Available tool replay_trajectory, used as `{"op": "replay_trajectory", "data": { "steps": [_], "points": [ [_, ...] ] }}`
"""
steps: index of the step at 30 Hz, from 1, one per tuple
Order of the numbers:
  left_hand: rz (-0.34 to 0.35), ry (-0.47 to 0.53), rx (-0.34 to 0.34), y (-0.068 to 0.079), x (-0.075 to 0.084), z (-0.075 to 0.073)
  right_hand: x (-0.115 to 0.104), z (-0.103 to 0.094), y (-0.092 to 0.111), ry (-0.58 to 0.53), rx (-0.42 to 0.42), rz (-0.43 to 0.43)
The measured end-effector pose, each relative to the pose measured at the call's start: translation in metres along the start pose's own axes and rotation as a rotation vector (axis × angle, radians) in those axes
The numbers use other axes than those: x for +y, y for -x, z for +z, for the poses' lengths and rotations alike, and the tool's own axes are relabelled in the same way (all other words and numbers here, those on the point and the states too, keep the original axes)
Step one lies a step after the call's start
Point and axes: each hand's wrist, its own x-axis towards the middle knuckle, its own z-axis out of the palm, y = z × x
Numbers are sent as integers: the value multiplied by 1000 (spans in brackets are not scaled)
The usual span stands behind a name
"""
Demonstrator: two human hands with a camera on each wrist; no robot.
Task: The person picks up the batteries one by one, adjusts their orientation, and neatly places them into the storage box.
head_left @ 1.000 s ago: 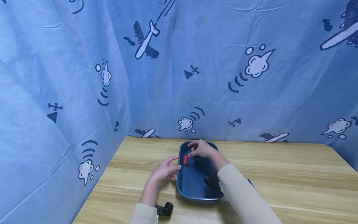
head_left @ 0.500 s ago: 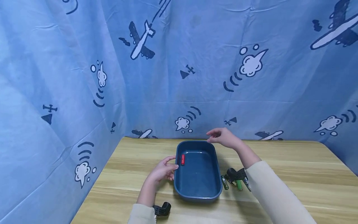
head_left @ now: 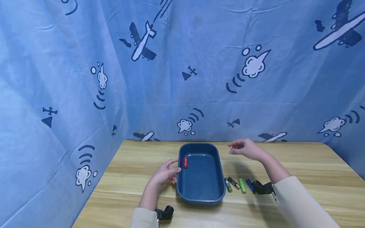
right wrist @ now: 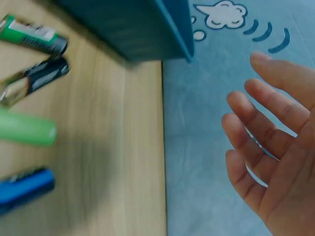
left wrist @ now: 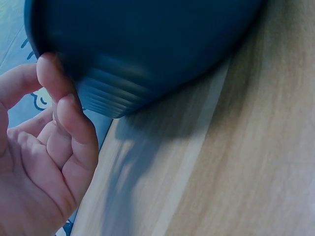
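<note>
A deep blue rectangular bin [head_left: 201,200] stands on the wooden table, with one red battery [head_left: 185,162] inside near its left wall. My left hand [head_left: 165,173] holds the bin's left side, thumb at the rim and fingers against the outer wall; the left wrist view shows fingertips right at the bin's edge [left wrist: 147,39]. Beyond the bin's right side, my right hand [head_left: 246,148] hovers over the table with loosely bent fingers and nothing in them. Below it lie a green-and-black battery [head_left: 228,185], a black-and-gold one [head_left: 234,183], a light green one [head_left: 242,186] and a blue one [head_left: 250,186].
Blue curtain [head_left: 214,79] with airplane prints hangs behind the table's back edge and along the left. Black wrist mounts [head_left: 165,212] sit on both forearms. Wooden tabletop [head_left: 308,171] extends to the right of the batteries.
My right hand has left the red battery inside the bin, lifted out and moved right past the rim. The loose batteries have come into sight. My left hand stays at the bin.
</note>
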Motion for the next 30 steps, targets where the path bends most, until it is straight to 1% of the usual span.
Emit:
{"op": "replay_trajectory", "data": {
  "steps": [3, 6, 15, 21, 25, 30],
  "points": [
    [0, 0, -5, 0, 0, 0, 7, -1, 9, 17, -9, 28],
    [-1, 0, -8, 0, -1, -1, 12, -1, 16, 11, -17, 51],
    [-6, 2, -2, -1, -3, -3, 23, 3, 26, -13, -21, 59],
    [3, -2, -7, -1, -3, -1, 27, 7, 31, 4, -19, 68],
    [3, 4, -13, 0, -3, -1, 31, 9, 35, -3, -25, 63],
    [1, 8, -14, -1, -3, -1, 38, 9, 39, 11, -52, 28]
  ]
}}
